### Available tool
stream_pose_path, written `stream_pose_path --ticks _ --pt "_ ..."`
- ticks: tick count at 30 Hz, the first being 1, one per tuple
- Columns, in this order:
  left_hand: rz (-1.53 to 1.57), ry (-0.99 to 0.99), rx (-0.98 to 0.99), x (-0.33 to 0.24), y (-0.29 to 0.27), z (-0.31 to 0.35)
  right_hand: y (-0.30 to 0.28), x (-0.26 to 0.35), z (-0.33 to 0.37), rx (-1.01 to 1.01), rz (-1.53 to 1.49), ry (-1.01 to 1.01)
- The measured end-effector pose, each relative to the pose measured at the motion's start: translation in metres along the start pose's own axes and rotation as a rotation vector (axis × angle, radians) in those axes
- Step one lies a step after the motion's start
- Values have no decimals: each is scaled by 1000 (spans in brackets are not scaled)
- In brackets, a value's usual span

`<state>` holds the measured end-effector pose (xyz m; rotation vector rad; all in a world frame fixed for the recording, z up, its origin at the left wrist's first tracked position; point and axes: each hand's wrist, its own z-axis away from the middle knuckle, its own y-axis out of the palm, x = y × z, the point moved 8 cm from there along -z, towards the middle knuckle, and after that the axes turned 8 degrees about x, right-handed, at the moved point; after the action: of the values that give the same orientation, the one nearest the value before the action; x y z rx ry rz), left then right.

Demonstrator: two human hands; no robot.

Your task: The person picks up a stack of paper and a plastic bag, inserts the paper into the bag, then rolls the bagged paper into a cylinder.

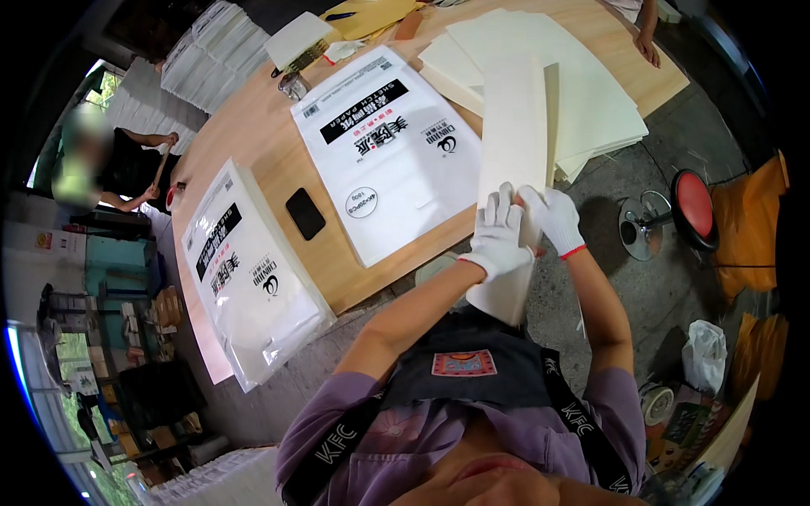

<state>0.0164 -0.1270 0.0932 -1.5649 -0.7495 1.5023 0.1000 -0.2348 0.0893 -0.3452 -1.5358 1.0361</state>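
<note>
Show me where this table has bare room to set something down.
Bare wood surrounds the black phone, between the left pack and middle pack. Another patch lies right of the fanned sheets, toward the table's far corner. Crowded: the far edge around the yellow paper, and the near right, where the left hand and right hand touch long white paper.

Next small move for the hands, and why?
I'd probably ease the paper bundle farther onto the table, guiding with both hands: its near end juts past the table's edge toward the apron, while the left hand and right hand are both already on it.
</note>
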Motion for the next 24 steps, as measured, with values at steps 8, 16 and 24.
stream_pose_path --ticks 8,16,24 --pt "-185 -339 -71 202 -20 17 -23 24 30 16 238 -162" --pt "207 -424 243 258 -14 -11 -29 87 67 55 475 -426" --pt "1333 -395 -171 374 -29 -49 13 106 94 184 856 -708"
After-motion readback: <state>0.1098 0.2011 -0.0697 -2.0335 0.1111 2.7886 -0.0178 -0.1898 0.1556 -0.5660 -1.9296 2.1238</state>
